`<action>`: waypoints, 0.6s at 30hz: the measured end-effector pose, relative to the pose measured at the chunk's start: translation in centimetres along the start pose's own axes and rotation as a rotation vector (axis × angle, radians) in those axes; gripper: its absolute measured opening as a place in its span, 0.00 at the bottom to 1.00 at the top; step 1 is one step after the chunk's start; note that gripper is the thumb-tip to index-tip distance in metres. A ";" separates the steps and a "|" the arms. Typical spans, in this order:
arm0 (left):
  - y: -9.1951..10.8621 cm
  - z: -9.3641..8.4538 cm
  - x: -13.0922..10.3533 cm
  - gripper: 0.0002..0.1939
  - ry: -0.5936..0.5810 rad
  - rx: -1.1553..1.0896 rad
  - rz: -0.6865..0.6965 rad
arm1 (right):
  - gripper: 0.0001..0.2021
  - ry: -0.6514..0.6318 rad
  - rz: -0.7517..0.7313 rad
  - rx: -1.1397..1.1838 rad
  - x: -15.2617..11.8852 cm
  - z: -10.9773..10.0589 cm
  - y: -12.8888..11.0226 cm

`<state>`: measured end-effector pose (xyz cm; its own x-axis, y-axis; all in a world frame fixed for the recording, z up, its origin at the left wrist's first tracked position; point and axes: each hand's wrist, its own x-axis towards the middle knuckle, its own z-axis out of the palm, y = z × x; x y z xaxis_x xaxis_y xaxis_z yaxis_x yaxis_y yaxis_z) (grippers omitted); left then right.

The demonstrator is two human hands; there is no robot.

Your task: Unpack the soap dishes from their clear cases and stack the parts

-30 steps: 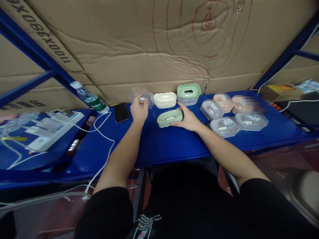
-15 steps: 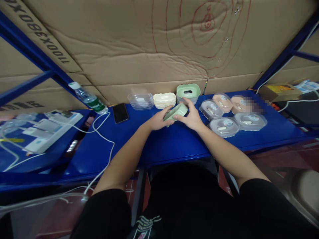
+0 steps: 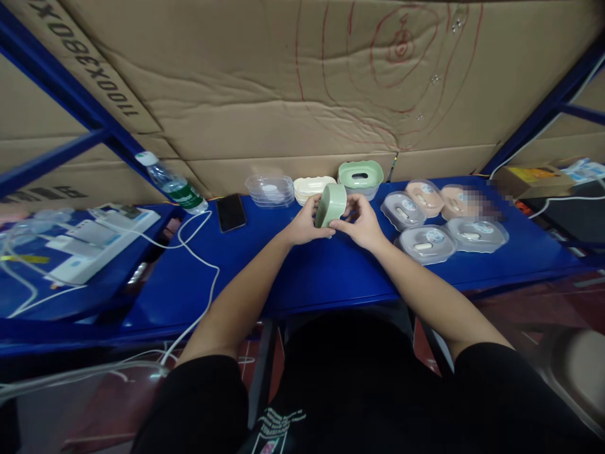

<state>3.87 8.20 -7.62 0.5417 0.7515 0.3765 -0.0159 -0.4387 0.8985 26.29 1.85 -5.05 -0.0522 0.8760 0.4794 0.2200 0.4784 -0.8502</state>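
A light green dish (image 3: 334, 203) is tilted up on its side above the blue table. My left hand (image 3: 303, 222) grips its left side, thumb along the lower edge. On the other side my right hand (image 3: 362, 222) has its thumb against the bottom edge and its fingers behind the dish. Just beyond stand a stack of cream dishes (image 3: 312, 185) and a green dish with a dark oval slot (image 3: 362, 170) on top of a paler container. Clear plastic lids or trays (image 3: 269, 190) lie left of the cream stack.
Several lidded boxes (image 3: 428, 243) sit to the right. At the left are a phone (image 3: 231, 212), a water bottle (image 3: 174, 186), a white cable (image 3: 216, 284) and a power strip (image 3: 101, 246). Cardboard (image 3: 227, 75) backs the blue table (image 3: 340, 280); an open carton (image 3: 536, 180) is far right.
Between my hands the green dish has turned from a slanted pose to nearly upright on its side. My fingers have shifted around it, and the view has moved slightly.
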 end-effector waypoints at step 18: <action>-0.3 -2.7 0.6 0.59 0.258 0.188 0.141 | 0.29 0.009 -0.014 -0.092 -0.6 -0.7 -1.9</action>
<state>1.95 10.15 -7.06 0.3147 0.7664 0.5600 0.0927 -0.6119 0.7855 26.55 0.36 -3.57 -0.0475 0.8684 0.4936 0.3080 0.4828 -0.8198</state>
